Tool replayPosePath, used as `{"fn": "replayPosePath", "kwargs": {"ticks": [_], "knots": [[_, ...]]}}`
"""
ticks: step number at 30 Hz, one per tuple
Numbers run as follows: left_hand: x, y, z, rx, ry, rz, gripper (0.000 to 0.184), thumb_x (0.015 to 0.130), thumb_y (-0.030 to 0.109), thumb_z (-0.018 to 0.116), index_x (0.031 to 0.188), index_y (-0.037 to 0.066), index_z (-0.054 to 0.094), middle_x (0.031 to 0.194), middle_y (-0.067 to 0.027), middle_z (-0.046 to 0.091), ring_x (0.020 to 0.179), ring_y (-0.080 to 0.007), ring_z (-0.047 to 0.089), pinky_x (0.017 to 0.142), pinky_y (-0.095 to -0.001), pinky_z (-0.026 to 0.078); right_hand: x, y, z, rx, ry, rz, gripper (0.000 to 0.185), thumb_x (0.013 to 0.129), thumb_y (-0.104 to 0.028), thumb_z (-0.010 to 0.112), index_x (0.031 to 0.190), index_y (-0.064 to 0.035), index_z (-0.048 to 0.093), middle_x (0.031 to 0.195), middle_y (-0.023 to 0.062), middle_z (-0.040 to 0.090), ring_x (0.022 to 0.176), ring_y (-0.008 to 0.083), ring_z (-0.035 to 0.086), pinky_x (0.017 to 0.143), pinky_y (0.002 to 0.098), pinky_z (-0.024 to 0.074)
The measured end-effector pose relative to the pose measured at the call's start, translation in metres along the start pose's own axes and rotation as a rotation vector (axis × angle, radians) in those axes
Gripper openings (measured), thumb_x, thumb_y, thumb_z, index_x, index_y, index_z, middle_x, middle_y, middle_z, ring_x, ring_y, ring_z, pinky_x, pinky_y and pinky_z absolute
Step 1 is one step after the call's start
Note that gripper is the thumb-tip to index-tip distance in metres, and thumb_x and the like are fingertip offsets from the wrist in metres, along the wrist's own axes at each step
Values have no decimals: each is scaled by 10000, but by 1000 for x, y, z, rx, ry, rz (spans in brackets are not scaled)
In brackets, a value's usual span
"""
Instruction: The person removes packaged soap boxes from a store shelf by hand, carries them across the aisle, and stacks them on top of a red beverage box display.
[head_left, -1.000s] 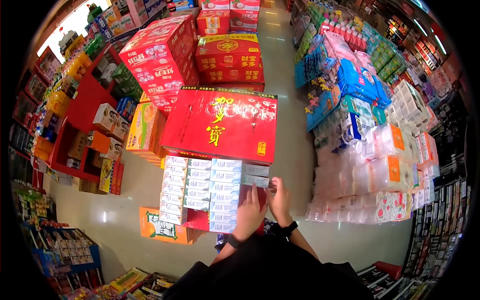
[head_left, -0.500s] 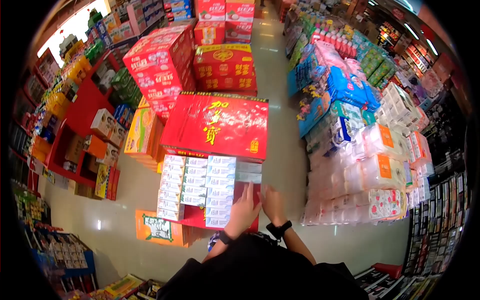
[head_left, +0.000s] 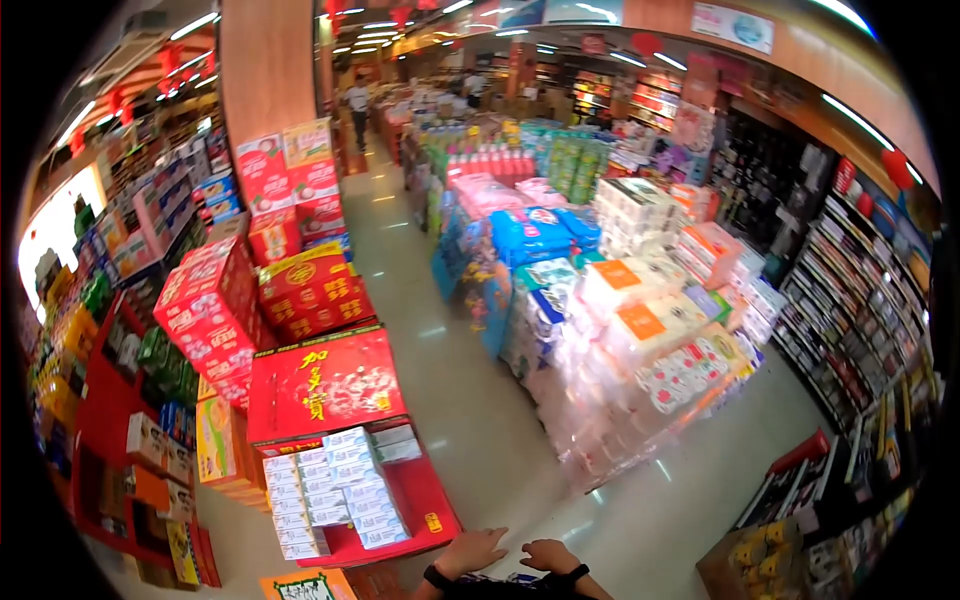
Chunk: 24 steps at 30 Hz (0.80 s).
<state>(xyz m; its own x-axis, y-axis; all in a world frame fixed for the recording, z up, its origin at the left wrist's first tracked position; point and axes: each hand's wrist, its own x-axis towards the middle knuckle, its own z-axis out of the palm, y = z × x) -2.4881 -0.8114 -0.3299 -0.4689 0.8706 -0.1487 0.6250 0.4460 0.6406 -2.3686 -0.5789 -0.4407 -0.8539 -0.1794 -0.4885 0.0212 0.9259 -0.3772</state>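
Observation:
My left hand [head_left: 474,549] is at the bottom middle, just off the right front corner of a red carton [head_left: 433,490], its fingers apart and nothing in it. Beside it, my right hand [head_left: 549,554] hovers over the floor, empty, with fingers spread. White small boxes [head_left: 295,505] stand in stacked columns on the carton's left and middle. A few more boxes [head_left: 397,443] lie near its back right, against a taller red carton [head_left: 325,385] with yellow characters.
Red cartons [head_left: 208,310] are piled at the left beside red shelving [head_left: 95,420]. Plastic-wrapped tissue packs [head_left: 640,350] form a large stack to the right. A tiled aisle [head_left: 410,270] runs between, with a person [head_left: 358,105] far back.
The view has swung up and to the right, so the cartons appear lower left. Both hands have drawn back from the small boxes to beyond the carton's edge.

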Motion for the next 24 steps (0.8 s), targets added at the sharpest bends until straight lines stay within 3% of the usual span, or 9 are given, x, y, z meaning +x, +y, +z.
{"fn": "replayPosePath", "kwargs": {"ticks": [5,6,9,11,13,15,16,20,24], "knots": [[24,31,61,100,-56,180,551,1023,440,606,1431,74,558,1152,-198,722,1028,-416,705,854,-530,574,-91,23,50,206,293,134,458,991,-484,656,1277,-128,700,1114,150,765,1042,362,722,888,482,578],[32,50,66,130,-138,172,549,1016,434,612,1432,78,562,1154,-193,721,1040,-410,704,858,-525,573,-109,29,63,209,268,221,460,990,-474,663,1288,-126,698,1123,145,766,1039,361,722,890,466,577],[44,118,86,220,-276,236,555,1010,433,618,1435,81,562,1159,-196,720,1035,-415,704,869,-515,573,-165,66,130,384,334,274,489,989,-495,641,1275,-103,699,1131,172,758,1073,388,707,907,482,570],[48,155,116,221,-293,344,546,1016,426,608,1436,81,562,1153,-196,723,1027,-406,707,859,-522,573,-203,76,191,464,474,315,520,984,-446,680,1354,-81,699,1213,246,736,1109,422,697,947,518,556],[49,195,146,141,-328,493,542,1022,427,601,1440,84,558,1157,-201,720,1030,-414,703,863,-533,568,-258,70,213,559,608,378,462,973,-424,694,1254,-60,736,1024,223,770,1016,438,702,936,510,555],[58,223,201,238,-494,535,532,1030,420,599,1447,92,560,1184,-207,721,1050,-426,699,896,-516,568,-303,60,226,600,683,503,428,966,-390,703,1227,-53,740,1095,222,765,1052,424,701,932,519,552],[38,268,179,249,-489,589,548,1013,333,670,1462,31,583,1318,-214,705,1158,-379,700,990,-457,558,-325,57,244,578,731,587,422,965,-384,704,1223,-53,741,1101,222,764,1057,423,700,932,520,551],[33,319,254,180,-659,705,587,1026,399,626,1500,60,552,1353,-227,685,1197,-412,665,1025,-488,535,-415,23,276,669,845,860,413,963,-376,698,1215,-52,745,1109,222,760,1058,425,694,927,535,546],[44,351,320,174,-873,860,608,1038,426,611,1525,72,532,1380,-235,671,1230,-426,653,1039,-486,530,-464,39,308,707,943,1024,410,964,-379,687,1205,-53,746,1069,226,759,1006,427,701,900,545,547]]}}
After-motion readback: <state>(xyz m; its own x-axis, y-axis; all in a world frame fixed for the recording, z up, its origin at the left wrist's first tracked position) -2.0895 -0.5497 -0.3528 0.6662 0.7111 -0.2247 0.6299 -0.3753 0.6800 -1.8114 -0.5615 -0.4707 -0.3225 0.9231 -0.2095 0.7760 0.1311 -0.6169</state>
